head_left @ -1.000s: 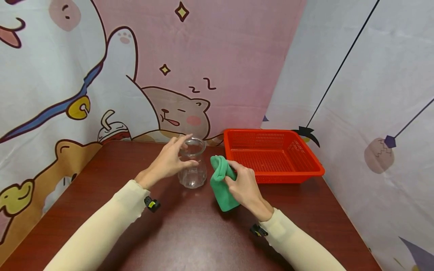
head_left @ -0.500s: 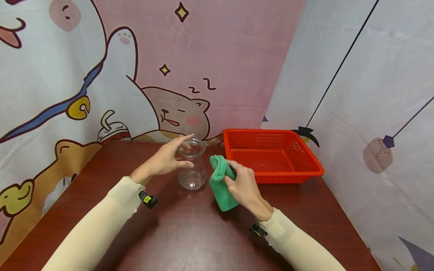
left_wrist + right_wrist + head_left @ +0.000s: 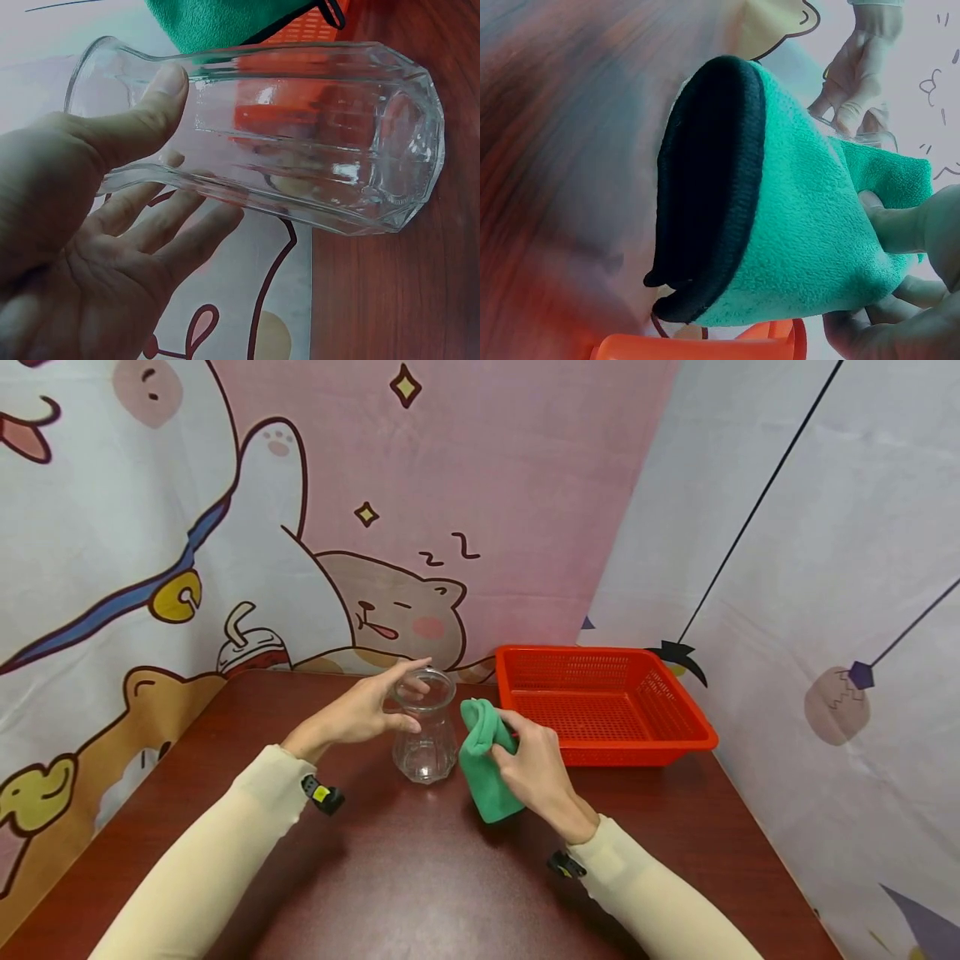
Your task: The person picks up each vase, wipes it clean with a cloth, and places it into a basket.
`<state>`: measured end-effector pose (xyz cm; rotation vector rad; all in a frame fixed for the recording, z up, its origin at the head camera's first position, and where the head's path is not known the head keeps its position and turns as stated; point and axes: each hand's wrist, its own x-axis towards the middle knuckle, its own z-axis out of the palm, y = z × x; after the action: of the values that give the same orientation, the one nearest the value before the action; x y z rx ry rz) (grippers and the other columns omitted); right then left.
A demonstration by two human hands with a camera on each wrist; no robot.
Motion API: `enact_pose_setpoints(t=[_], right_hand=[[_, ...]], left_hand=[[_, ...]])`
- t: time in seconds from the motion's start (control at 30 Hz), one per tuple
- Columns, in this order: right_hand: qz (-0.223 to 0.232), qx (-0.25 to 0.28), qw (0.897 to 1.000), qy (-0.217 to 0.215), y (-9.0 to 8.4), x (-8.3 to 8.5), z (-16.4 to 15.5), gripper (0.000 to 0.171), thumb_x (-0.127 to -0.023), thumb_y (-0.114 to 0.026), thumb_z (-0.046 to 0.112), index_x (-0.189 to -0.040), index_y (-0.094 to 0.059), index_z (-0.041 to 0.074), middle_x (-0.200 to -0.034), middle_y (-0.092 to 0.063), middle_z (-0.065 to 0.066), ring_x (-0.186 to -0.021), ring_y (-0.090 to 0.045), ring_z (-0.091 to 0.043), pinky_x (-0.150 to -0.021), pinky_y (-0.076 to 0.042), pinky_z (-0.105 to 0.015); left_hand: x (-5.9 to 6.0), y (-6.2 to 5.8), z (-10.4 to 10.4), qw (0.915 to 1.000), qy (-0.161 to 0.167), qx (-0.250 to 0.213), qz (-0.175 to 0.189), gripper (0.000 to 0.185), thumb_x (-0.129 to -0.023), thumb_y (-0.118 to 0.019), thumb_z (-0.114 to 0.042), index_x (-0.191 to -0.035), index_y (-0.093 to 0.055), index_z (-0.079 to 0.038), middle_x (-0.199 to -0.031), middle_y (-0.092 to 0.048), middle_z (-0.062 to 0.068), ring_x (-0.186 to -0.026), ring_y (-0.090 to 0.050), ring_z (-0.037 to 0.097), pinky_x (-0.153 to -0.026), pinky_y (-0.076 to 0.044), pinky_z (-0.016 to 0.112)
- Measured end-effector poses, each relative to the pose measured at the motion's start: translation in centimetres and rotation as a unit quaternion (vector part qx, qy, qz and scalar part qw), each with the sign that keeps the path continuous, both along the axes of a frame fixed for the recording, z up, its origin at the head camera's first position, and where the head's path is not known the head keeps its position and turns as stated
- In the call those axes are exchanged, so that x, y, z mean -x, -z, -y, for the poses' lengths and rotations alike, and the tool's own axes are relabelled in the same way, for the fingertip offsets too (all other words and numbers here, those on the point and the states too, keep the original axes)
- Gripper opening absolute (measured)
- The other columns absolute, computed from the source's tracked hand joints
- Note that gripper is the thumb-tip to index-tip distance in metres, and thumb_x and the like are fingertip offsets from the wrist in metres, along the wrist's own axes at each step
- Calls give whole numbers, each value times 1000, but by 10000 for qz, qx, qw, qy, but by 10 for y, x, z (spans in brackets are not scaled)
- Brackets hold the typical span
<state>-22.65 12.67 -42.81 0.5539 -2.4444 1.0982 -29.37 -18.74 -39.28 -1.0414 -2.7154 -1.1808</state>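
Note:
A clear glass vase (image 3: 426, 747) with a flared rim stands near the middle of the table, close to upright. My left hand (image 3: 356, 710) holds it at the neck. In the left wrist view the thumb (image 3: 154, 112) lies across the near side, and the fingers reach along the other side with their tips against the glass. To the right of the vase, my right hand (image 3: 534, 768) pinches a folded green cloth (image 3: 486, 777) near its top. Black edging shows along the cloth's fold (image 3: 795, 217) in the right wrist view. Cloth and vase appear very close together.
A red perforated plastic basket (image 3: 607, 752) sits at the back right of the dark brown wooden table (image 3: 420, 877). Behind the table hangs a cartoon-printed curtain (image 3: 540, 510), with more fabric along the right side.
My left hand has shifted a little leftward on the vase's neck. The vase has come slightly nearer. The cloth, in my right hand, has moved slightly left and up.

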Motion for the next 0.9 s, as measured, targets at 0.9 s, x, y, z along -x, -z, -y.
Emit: enact_pose_setpoints(t=[0.9], right_hand=[[131,518,9985,-130,-1,35,41,53,-103,-90,10,-154,-74,4,-144,-83,-15,-121,-84,-35,-106,-70,-54]], left_hand=[[-4,6,-7,9992,-233,-56,326,97,-104,-91,-17,-180,-31,-22,-158,-73,12,-144,-73,35,-123,-57,64]])
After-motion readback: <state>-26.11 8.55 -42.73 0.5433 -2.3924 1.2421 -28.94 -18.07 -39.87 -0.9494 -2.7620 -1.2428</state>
